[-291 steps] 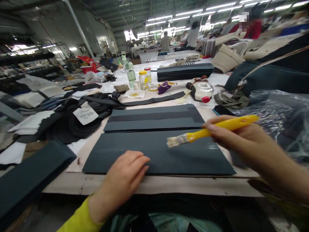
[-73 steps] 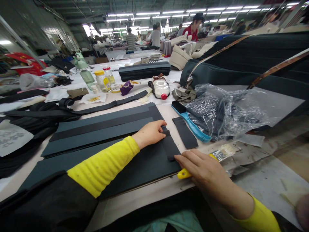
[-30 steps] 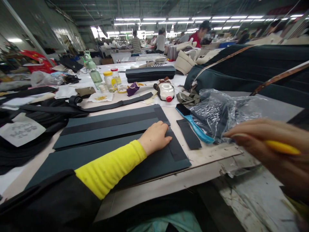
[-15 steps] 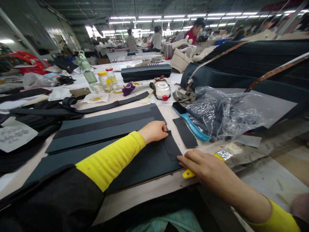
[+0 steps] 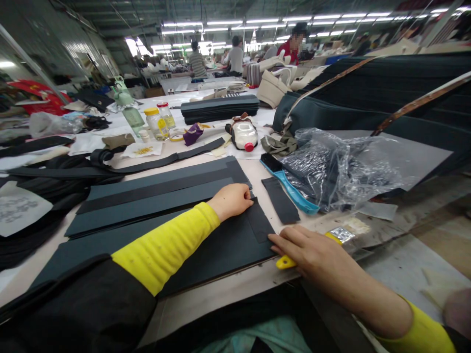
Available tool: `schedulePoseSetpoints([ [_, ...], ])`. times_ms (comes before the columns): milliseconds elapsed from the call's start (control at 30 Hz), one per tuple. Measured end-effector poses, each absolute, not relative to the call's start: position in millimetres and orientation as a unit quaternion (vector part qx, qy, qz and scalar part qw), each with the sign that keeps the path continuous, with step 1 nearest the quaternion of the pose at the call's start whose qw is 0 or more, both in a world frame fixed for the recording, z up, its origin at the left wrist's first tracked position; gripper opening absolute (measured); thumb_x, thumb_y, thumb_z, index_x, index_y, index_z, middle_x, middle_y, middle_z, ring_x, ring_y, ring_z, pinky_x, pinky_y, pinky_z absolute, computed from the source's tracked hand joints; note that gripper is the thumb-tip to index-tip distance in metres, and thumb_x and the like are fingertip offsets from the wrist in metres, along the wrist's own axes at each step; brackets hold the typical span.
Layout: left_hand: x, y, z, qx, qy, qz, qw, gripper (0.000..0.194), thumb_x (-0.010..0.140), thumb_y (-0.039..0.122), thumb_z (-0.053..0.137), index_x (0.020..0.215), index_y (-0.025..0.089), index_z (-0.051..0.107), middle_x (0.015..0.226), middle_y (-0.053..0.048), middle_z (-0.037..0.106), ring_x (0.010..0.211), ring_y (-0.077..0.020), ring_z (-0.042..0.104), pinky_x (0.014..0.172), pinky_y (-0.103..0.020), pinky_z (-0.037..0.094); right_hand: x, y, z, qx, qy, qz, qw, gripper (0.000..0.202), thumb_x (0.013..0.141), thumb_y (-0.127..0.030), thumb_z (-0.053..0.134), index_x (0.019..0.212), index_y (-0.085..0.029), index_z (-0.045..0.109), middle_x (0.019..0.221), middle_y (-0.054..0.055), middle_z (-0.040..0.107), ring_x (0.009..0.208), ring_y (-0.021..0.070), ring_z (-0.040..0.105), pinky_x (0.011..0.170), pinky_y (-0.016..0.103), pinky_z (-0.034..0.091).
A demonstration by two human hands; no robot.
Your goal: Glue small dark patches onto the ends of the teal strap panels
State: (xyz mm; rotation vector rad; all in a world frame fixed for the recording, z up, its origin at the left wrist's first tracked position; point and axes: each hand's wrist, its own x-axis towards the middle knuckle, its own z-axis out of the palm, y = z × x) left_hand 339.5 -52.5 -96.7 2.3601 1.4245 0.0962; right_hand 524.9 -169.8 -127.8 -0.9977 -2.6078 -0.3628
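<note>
A short black strip point(image 5: 260, 220) lies flat across the right end of a dark green panel point(image 5: 206, 257). My left hand point(image 5: 235, 200) is closed, its thumb and fingers pinching the strip's far end. At the near end, the fingertips of my right hand point(image 5: 307, 250) press the corner of the strip and panel. That hand also holds a paintbrush point(image 5: 341, 235) with a yellow handle, passing under its palm, bristles pointing right. Behind, more dark green panels point(image 5: 147, 213) lie stacked, a long black strip point(image 5: 154, 188) across the top one. A loose black strip point(image 5: 280, 200) lies to the right.
A blue-handled brush point(image 5: 300, 196) rests against crumpled clear plastic point(image 5: 342, 166). Farther back stand a white jug point(image 5: 244, 135), glass jars point(image 5: 157, 125) and a green bottle point(image 5: 131, 115). A tall dark green stack point(image 5: 368, 105) fills the right. Other people work in the background.
The view has shifted slightly, so things sit a little farther left. Both hands keep nearly the same places on the strip, and the paintbrush stays in my right hand.
</note>
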Motion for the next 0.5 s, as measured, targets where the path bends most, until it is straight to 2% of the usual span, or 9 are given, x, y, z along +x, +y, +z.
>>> schedulePoseSetpoints([
  [67, 339, -55, -97, 0.843, 0.505, 0.044, 0.179, 0.007, 0.079, 0.024, 0.060, 0.079, 0.018, 0.057, 0.081, -0.001, 0.061, 0.074, -0.0170, 0.057, 0.065, -0.026, 0.042, 525, -170, -127, -0.353, -0.914, -0.126, 0.158, 0.026, 0.095, -0.015, 0.033, 0.102, -0.012, 0.058, 0.082, 0.007, 0.049, 0.073, 0.0184, 0.049, 0.058, 0.029, 0.040],
  [200, 335, -67, -95, 0.870, 0.473, 0.103, 0.099, 0.023, 0.078, 0.022, 0.063, 0.098, 0.017, 0.053, 0.106, -0.006, 0.055, 0.096, -0.0213, 0.052, 0.082, -0.031, 0.043, 524, -169, -129, -0.358, -0.918, -0.107, 0.132, 0.025, 0.090, -0.008, 0.037, 0.103, -0.013, 0.057, 0.083, 0.006, 0.049, 0.073, 0.0179, 0.050, 0.058, 0.028, 0.041],
  [267, 331, -76, -94, 0.890, 0.435, 0.114, 0.073, 0.023, 0.081, 0.023, 0.059, 0.102, 0.017, 0.051, 0.109, -0.006, 0.054, 0.100, -0.0216, 0.051, 0.087, -0.033, 0.043, 523, -168, -128, -0.358, -0.921, -0.094, 0.125, 0.025, 0.088, -0.008, 0.037, 0.103, -0.012, 0.057, 0.083, 0.006, 0.049, 0.072, 0.0179, 0.050, 0.058, 0.028, 0.042],
  [333, 327, -85, -95, 0.905, 0.406, 0.091, 0.092, 0.029, 0.082, 0.032, 0.058, 0.107, 0.018, 0.050, 0.110, -0.006, 0.056, 0.102, -0.0226, 0.051, 0.089, -0.035, 0.043, 523, -168, -122, -0.359, -0.922, -0.077, 0.125, 0.026, 0.089, -0.010, 0.036, 0.103, -0.013, 0.057, 0.083, 0.007, 0.049, 0.071, 0.0179, 0.050, 0.057, 0.029, 0.042],
  [433, 323, -97, -97, 0.906, 0.400, 0.053, 0.126, 0.054, 0.077, 0.048, 0.062, 0.119, 0.017, 0.045, 0.121, -0.009, 0.053, 0.110, -0.0265, 0.048, 0.092, -0.041, 0.042, 534, -168, -96, -0.360, -0.913, -0.068, 0.181, 0.027, 0.094, -0.017, 0.033, 0.110, -0.014, 0.054, 0.092, 0.008, 0.052, 0.078, 0.0171, 0.051, 0.063, 0.029, 0.045],
  [500, 321, -101, -99, 0.901, 0.410, 0.050, 0.134, 0.067, 0.075, 0.050, 0.063, 0.128, 0.016, 0.037, 0.130, -0.011, 0.048, 0.116, -0.0279, 0.044, 0.096, -0.045, 0.039, 550, -170, -72, -0.395, -0.878, -0.082, 0.255, 0.027, 0.097, -0.028, 0.035, 0.112, -0.016, 0.054, 0.101, 0.009, 0.052, 0.086, 0.0170, 0.052, 0.070, 0.030, 0.045],
])
